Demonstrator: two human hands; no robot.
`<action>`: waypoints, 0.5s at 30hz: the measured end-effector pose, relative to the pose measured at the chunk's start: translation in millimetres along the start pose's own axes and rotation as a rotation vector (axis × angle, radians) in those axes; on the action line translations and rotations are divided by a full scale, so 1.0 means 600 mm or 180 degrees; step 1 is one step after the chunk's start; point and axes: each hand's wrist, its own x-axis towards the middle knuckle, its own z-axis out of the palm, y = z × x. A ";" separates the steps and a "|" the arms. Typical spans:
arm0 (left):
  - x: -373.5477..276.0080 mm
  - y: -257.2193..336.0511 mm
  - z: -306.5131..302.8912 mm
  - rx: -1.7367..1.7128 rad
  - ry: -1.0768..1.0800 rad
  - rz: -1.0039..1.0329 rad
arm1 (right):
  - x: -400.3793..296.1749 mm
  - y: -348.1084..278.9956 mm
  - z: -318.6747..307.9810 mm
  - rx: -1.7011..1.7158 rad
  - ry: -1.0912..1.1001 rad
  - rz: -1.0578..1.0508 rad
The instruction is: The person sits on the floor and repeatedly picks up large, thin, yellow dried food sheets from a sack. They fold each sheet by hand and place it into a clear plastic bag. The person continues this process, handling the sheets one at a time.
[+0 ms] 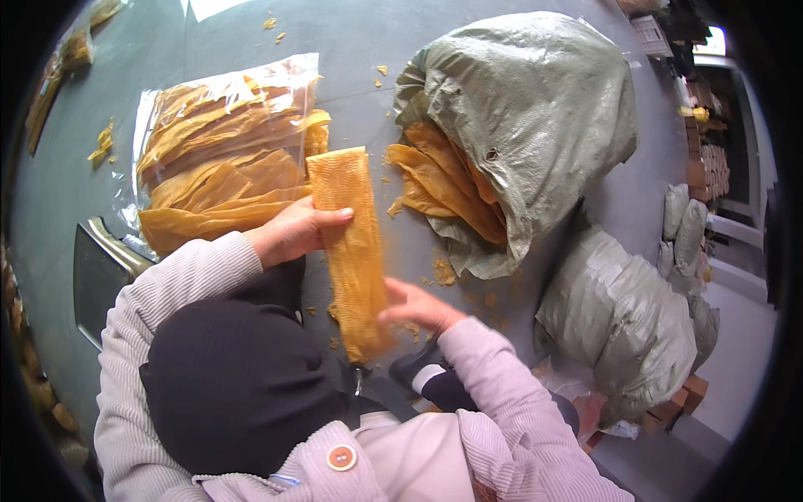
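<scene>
My left hand (pixel 301 229) grips a long, flat, yellow-orange dried sheet (pixel 351 251) with its thumb across the front. At the sheet's lower right edge is my right hand (pixel 417 305), slightly blurred, its fingers bent; whether they pinch the sheet cannot be told. To the left, a clear plastic bag (pixel 298 81) holds many similar sheets in layers, some poking out at its right end. More sheets (pixel 439 172) stick out from the mouth of a large grey-green woven sack (pixel 539 94) on the right.
Yellow fragments (pixel 444 271) lie scattered over the grey surface (pixel 351 119). Another full woven sack (pixel 618 307) stands at the lower right, near cardboard boxes (pixel 668 408). A dark stool or chair part (pixel 100 270) is at the left. Stacked sacks and goods line the far right.
</scene>
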 end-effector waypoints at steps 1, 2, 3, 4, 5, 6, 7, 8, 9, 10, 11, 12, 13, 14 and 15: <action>-0.004 -0.005 -0.006 0.0132 0.0103 -0.0077 | 0.008 -0.023 -0.022 0.0079 -0.0045 -0.0081; -0.008 -0.010 -0.012 0.0272 0.0207 -0.0159 | 0.023 -0.031 -0.063 -0.0415 0.0434 -0.0420; -0.008 -0.014 -0.020 0.0414 0.0298 -0.0239 | 0.040 -0.032 -0.115 -0.0916 0.0930 -0.0752; -0.008 -0.018 -0.028 0.0495 0.0332 -0.0307 | 0.058 -0.040 -0.161 -0.1957 0.1816 -0.0599; -0.009 -0.017 -0.031 0.0532 0.0334 -0.0327 | 0.069 -0.052 -0.199 -0.2991 0.2708 -0.0400; -0.012 -0.014 -0.032 0.0560 0.0356 -0.0338 | 0.075 -0.067 -0.226 -0.3459 0.2874 -0.0030; -0.015 -0.009 -0.031 0.0586 0.0380 -0.0352 | 0.081 -0.076 -0.250 -0.3923 0.3022 0.0356; -0.016 -0.003 -0.029 0.0552 0.0393 -0.0343 | 0.093 -0.079 -0.273 -0.4256 0.2970 0.0586; -0.024 0.002 -0.027 0.0504 0.0436 -0.0340 | 0.107 -0.080 -0.282 -0.4590 0.2871 0.0810; -0.028 0.004 -0.026 0.0457 0.0478 -0.0337 | 0.117 -0.079 -0.284 -0.4546 0.2926 0.0706; -0.029 0.004 -0.027 0.0467 0.0499 -0.0369 | 0.126 -0.072 -0.292 -0.4710 0.2966 0.0518; -0.030 0.006 -0.029 0.0482 0.0521 -0.0392 | 0.135 -0.066 -0.303 -0.4871 0.3008 0.0315; -0.030 0.008 -0.031 0.0501 0.0538 -0.0415 | 0.141 -0.058 -0.313 -0.5025 0.3057 0.0109; -0.028 0.010 -0.035 0.0536 0.0536 -0.0436 | 0.145 -0.048 -0.321 -0.5036 0.3234 -0.0392; -0.026 0.008 -0.037 0.0548 0.0519 -0.0452 | 0.145 -0.051 -0.320 -0.5051 0.3095 -0.0246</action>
